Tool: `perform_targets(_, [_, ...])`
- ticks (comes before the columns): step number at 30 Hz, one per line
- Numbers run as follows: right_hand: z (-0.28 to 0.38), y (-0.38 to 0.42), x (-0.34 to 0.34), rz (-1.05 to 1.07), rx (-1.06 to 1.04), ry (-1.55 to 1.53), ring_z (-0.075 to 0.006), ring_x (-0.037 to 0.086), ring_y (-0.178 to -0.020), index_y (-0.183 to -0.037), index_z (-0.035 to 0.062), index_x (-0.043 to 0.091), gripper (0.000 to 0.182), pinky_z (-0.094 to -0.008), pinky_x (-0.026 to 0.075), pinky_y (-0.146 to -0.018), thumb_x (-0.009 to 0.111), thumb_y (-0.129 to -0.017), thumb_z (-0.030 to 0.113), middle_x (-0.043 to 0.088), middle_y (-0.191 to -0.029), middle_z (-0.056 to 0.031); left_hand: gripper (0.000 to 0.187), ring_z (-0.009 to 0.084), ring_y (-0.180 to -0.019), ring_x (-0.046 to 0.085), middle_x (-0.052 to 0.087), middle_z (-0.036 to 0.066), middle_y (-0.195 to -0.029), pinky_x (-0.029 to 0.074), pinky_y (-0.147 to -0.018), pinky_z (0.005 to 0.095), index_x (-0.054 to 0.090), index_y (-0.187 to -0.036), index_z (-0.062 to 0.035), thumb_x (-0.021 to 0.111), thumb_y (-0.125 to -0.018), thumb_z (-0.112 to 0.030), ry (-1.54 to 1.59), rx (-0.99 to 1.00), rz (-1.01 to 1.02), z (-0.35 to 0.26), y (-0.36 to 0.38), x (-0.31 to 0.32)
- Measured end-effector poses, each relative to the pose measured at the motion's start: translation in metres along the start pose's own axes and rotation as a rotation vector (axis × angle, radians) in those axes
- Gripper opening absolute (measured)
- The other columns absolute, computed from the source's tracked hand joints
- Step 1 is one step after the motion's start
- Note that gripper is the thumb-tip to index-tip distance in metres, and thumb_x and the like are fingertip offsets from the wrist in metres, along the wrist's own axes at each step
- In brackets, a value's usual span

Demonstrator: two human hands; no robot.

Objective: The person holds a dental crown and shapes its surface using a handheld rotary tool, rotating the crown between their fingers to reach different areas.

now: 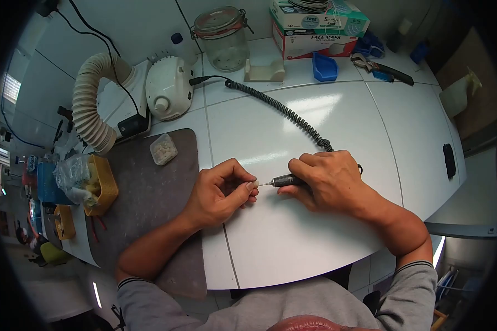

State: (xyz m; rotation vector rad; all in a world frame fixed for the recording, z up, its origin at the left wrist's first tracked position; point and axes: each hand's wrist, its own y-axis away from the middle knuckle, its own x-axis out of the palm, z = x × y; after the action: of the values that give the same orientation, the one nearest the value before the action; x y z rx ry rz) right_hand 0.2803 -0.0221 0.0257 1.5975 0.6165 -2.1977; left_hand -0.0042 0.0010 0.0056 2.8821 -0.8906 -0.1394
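Note:
My right hand (328,182) is wrapped round a black rotary handpiece (286,180), whose thin metal tip points left. A coiled black cord (281,107) runs from near that hand back toward a white control unit (169,88). Between the thumb and fingers of my left hand (223,193) is a small whitish piece (256,184), mostly hidden by the fingertips. The handpiece's tip reaches this piece; whether they touch is too small to tell. Both hands are over the white tabletop (292,243).
A dark mat (143,204) lies at left with a small clear box (163,149) on it. Beyond stand a ribbed hose (88,99), glass jar (221,41), mask boxes (315,44), blue tray (324,67) and wrench (389,70). Yellow bins (106,185) sit far left.

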Motion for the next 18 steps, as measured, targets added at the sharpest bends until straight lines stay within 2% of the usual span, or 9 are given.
perform_targets(18, [0.0027,-0.0014,-0.0026,0.037,0.037,-0.008,-0.0241,0.071,-0.06,-0.092,0.0099,0.072,0.048,-0.0382,0.051,-0.05,0.073,-0.103,0.056,0.072,-0.073,-0.0053,0.009,0.0147,-0.088,0.079,0.079,0.011,-0.097,0.064,-0.075,0.0267,0.065,-0.11,0.0029,0.068,-0.109,-0.005,-0.03,0.017,0.011,-0.0008,-0.0001,-0.0002])
